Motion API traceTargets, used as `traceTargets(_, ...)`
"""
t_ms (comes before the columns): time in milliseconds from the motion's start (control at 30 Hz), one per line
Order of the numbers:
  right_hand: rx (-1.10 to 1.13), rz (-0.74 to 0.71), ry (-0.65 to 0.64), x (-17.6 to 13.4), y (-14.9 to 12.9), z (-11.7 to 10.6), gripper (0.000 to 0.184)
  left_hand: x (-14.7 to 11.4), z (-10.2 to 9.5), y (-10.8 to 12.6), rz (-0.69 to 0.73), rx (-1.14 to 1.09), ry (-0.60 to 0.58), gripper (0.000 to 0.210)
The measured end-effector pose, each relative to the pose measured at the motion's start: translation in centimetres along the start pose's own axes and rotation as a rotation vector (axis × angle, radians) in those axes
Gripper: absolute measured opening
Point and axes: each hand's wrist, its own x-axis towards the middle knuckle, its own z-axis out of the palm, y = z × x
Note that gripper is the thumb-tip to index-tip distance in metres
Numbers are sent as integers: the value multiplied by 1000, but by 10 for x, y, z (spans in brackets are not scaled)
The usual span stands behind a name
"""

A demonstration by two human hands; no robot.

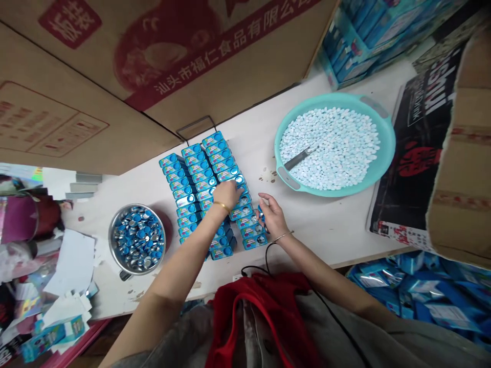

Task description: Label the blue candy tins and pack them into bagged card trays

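Small blue boxes (177, 184) with printed tops stand in three close columns on the white table. Most show a round opening at one end; in the near part of the right column, white bits show in the openings. My left hand (225, 196) reaches over that right column, its fingers closed together at a box top; whatever they pinch is hidden. To the right of the columns, my right hand (274, 220) curls its fingers around small round blue caps (262, 216). Similar blue and silver caps (140, 237) fill a metal pot (164, 237) on the left.
A turquoise basin (388, 148) of white tablets (333, 143), with a grey scoop (297, 160), stands at right. Large cartons (215, 92) wall the back. A black carton (406, 153) sits beyond the basin. Blue packs (422, 291) lie below the table's right edge.
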Motion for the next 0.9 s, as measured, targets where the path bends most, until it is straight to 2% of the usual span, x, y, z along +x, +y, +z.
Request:
traceTargets(67,3,-3,9,-1,3,1,56,-24,13,-1,178,-338,-74,22)
traceTargets(133,-2,2,-6,-3,6,2,55,-46,29,-2,305,-682,-236,18)
traceTargets(200,-13,16,-21,-5,9,3,54,-61,44,-3,293,-924,-300,10)
traceTargets(300,3,34,-43,-9,11,4,52,-63,55,-4,172,-1088,-190,6)
traceTargets(367,38,60,-93,-10,10,2,51,-54,53,-6,148,-1083,-101,5)
traceTargets(433,66,86,-140,-10,9,0,51,-44,46,-8,149,-1036,-61,8)
traceTargets(533,64,82,-109,-7,9,-1,51,-39,41,-8,173,-1000,-161,19)
traceTargets(633,35,54,-45,-6,12,2,54,-47,49,-6,166,-1058,-220,32)
traceTargets(700,12,36,-35,-6,14,5,56,-54,57,-5,135,-1090,-167,37)
traceTargets(800,8,21,-55,-10,16,6,55,-56,60,-7,121,-1033,-51,23)
traceTargets(900,92,70,-108,-14,13,1,52,-47,50,-10,83,-779,92,16)
